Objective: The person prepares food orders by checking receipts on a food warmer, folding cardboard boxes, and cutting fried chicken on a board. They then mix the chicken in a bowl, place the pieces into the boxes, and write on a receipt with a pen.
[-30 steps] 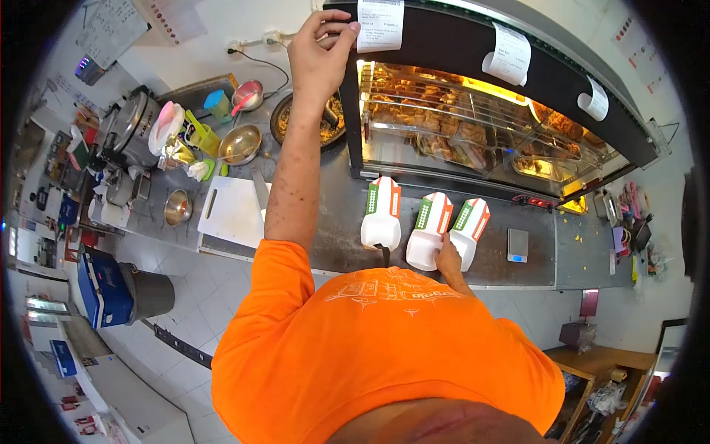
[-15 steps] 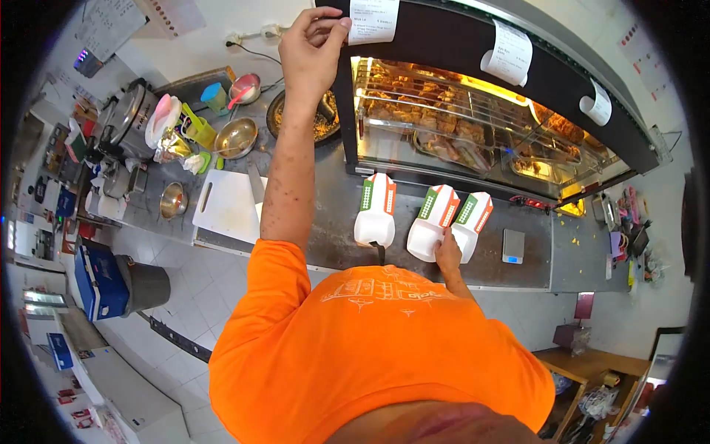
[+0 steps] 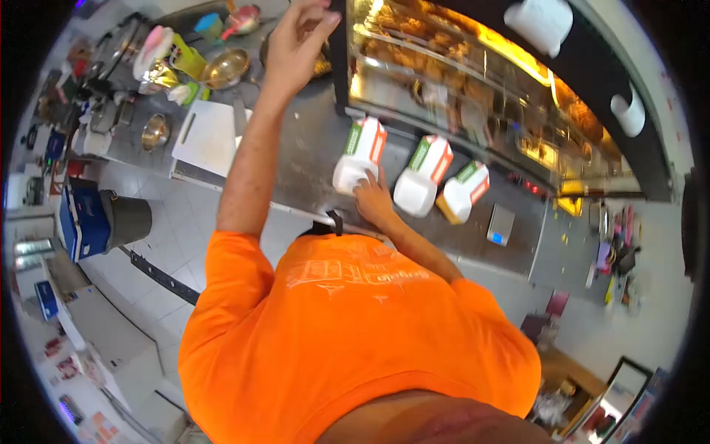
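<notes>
Three takeaway boxes in white, green and orange stand in a row on the counter: a left box (image 3: 359,157), a middle box (image 3: 423,177) and a right box (image 3: 464,194). My right hand (image 3: 374,198) touches the near end of the left box, its fingers stretched out and not wrapped round it. At the top edge, beside the left end of the glass food display case (image 3: 451,85), my left hand (image 3: 296,52) is raised. Its thumb and fingers are apart, with nothing visible between them; some fingertips are cut off by the frame.
A white cutting board (image 3: 207,137) with a knife (image 3: 239,115) lies to the left. Metal bowls (image 3: 225,68) and containers stand behind it. A small scale (image 3: 501,223) sits right of the boxes. Paper slips (image 3: 543,22) hang from the case.
My right hand has moved left from the middle box to the left box. The middle and right boxes now stand farther apart. The view has shifted, and the slip by my left hand is out of frame.
</notes>
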{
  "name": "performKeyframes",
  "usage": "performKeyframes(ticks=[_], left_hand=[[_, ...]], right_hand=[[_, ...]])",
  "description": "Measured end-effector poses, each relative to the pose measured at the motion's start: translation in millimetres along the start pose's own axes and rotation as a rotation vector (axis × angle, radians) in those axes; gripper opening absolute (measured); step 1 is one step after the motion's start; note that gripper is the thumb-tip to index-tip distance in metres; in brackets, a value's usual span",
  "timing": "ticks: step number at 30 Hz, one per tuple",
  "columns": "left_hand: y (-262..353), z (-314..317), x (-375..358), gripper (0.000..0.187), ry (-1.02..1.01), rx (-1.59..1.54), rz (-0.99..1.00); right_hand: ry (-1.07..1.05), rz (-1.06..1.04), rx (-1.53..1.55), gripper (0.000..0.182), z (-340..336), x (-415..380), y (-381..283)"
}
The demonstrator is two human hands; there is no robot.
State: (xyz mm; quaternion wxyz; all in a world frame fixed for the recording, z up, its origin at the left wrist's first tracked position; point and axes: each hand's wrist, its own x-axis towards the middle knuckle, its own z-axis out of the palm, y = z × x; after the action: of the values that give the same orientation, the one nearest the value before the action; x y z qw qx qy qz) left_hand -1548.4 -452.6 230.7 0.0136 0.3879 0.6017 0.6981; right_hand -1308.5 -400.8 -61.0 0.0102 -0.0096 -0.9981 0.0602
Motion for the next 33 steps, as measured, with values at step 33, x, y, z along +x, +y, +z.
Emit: performKeyframes(ticks=[33], left_hand=[[-62,-514,-263,0.037,0.166,0.687,-0.313]], right_hand=[[0.538,-0.304,0.818,0.019,-82,311,-405]])
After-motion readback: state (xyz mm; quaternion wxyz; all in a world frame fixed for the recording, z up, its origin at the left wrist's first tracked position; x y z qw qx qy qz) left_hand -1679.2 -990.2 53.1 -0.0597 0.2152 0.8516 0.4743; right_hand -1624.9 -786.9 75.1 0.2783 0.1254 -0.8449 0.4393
